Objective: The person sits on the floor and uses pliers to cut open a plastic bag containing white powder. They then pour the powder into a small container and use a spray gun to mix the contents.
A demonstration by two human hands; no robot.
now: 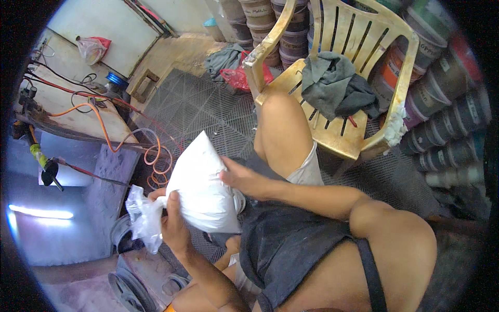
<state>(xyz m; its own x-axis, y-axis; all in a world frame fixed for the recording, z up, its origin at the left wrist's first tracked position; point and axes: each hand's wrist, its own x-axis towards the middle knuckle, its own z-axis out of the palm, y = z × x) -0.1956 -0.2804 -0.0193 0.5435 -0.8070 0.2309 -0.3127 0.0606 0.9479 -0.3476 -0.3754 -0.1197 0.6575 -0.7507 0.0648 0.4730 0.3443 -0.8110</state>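
Note:
A plump white bag (pixel 199 182) of what looks like powder sits tilted over my lap, its gathered clear plastic top (pixel 143 218) hanging toward the left. My left hand (pixel 171 218) grips that bunched neck, fingers closed round it. My right hand (pixel 233 176) holds the bag's right side, fingertips pressed on the white plastic. Part of a pale rounded item shows behind the bag's lower right, too hidden to make out.
A plastic armchair (pixel 351 140) holds grey cloths (pixel 327 80). Stacked buckets (pixel 436 93) line the right. At left are a workbench (pixel 104 125), coiled hoses (pixel 106 130), a spray booth (pixel 67 218) and metal wheels (pixel 125 291). A red bag (pixel 239 75) lies on the floor mat (pixel 176 104).

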